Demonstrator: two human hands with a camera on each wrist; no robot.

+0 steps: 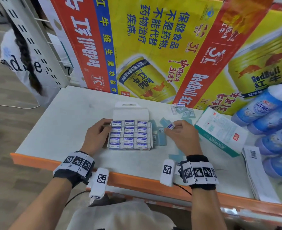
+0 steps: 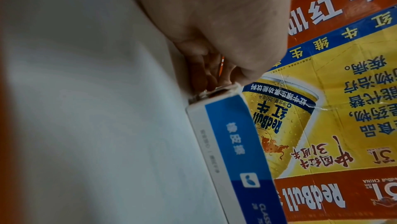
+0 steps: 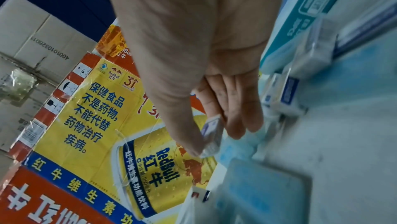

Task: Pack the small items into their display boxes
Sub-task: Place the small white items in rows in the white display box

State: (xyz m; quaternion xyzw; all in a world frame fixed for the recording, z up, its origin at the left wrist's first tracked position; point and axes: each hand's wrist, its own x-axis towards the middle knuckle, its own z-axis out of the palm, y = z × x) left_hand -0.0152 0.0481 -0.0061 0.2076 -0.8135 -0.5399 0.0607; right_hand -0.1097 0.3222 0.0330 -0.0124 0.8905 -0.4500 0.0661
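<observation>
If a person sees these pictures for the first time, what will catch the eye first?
Probably the huge yellow-and-red Red Bull cartons standing behind the white table. Next, the open display box packed with erasers at the table's centre, the right hand pinching one eraser beside it.

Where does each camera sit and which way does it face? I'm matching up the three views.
Head: worn high, looks down at the table; both forearms, left hand, right hand show.
Left wrist: low beside the eraser box, facing the poster; left hand's grip at its corner.
Right wrist: looks along the right hand pinching an eraser.
All share the Red Bull poster.
</observation>
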